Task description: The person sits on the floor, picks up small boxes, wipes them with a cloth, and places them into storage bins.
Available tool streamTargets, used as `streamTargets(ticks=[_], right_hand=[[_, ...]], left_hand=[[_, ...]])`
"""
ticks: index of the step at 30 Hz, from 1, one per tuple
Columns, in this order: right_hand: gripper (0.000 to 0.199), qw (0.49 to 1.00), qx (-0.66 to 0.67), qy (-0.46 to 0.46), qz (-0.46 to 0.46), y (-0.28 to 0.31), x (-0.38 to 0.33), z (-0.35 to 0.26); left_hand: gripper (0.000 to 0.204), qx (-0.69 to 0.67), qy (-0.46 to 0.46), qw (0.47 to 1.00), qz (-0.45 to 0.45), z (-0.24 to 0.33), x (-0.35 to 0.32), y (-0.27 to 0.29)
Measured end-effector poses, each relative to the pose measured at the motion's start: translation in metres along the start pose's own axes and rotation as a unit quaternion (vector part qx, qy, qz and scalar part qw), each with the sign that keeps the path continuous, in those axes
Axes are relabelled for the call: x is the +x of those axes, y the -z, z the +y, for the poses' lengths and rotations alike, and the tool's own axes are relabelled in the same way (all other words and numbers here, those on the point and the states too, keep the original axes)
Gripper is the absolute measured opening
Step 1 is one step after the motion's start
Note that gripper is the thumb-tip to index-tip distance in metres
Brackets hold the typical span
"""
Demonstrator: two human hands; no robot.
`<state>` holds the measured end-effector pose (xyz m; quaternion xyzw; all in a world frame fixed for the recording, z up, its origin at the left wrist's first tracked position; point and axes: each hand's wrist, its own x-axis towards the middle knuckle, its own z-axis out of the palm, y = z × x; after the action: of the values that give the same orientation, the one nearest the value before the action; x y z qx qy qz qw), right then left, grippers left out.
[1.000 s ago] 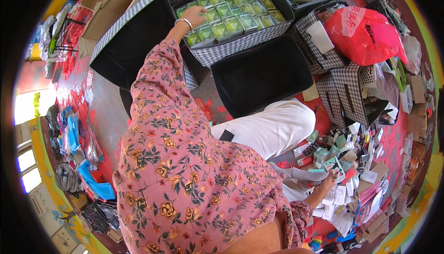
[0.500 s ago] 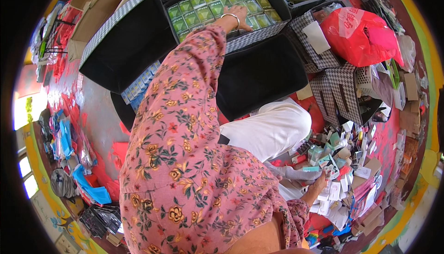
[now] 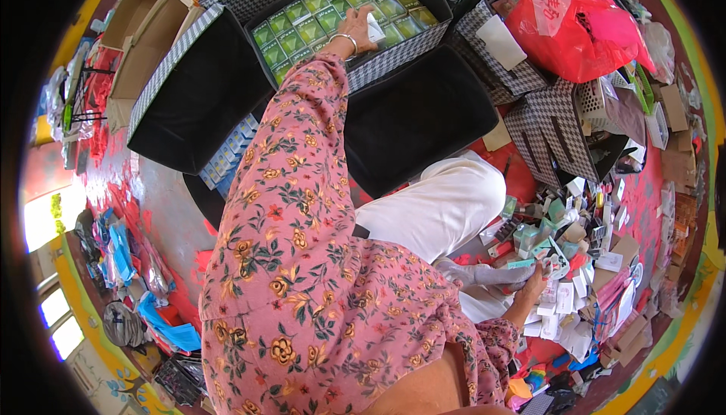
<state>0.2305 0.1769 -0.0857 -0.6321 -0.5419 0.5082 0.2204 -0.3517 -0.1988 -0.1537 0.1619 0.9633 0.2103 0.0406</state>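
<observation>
Now the left arm is stretching far forward, its left hand (image 3: 361, 23) gripping a small white packet (image 3: 376, 29) over the checkered bin (image 3: 393, 52) of green packets (image 3: 318, 22). Low beside the knee, the right hand (image 3: 535, 283) is pinching a teal packet (image 3: 546, 258) above the scattered heap (image 3: 575, 264). Since half a second ago, the left hand is pulling slightly back toward the bin's near edge.

The left arm stretches far forward and up, nearly straight, in a pink flowered sleeve, with a thin bangle at the wrist. The left hand (image 3: 361, 26) is palm down, fingers (image 3: 370, 14) curled around something small and pale (the grip itself is partly hidden). The right arm bends low at the side; the right hand (image 3: 535, 283) reaches outward, fingers bent, their grip unclear.
</observation>
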Motion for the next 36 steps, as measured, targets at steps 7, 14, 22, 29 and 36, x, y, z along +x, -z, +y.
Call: streamTargets(ticks=[7,14,22,29,36], right_hand=[[0.038,0.999,0.026,0.031,-0.014,-0.007,-0.005,-0.007],[0.040,0.999,0.026,0.023,-0.027,-0.008,-0.009,-0.012],[0.039,0.999,-0.001,0.040,-0.036,-0.011,-0.008,-0.011],[0.037,0.999,-0.001,0.022,-0.043,-0.016,-0.016,-0.016],[0.036,0.998,0.000,0.027,-0.055,-0.013,-0.015,-0.015]], left_hand=[[0.103,0.023,0.053,0.998,-0.015,0.005,-0.012,0.014],[0.110,-0.124,-0.015,0.987,0.103,0.017,0.016,0.026],[0.089,0.017,-0.013,1.000,-0.002,0.003,0.028,0.035],[0.078,0.226,-0.017,0.942,-0.247,0.060,0.024,0.064],[0.078,0.347,0.006,0.920,-0.182,0.055,0.026,0.006]])
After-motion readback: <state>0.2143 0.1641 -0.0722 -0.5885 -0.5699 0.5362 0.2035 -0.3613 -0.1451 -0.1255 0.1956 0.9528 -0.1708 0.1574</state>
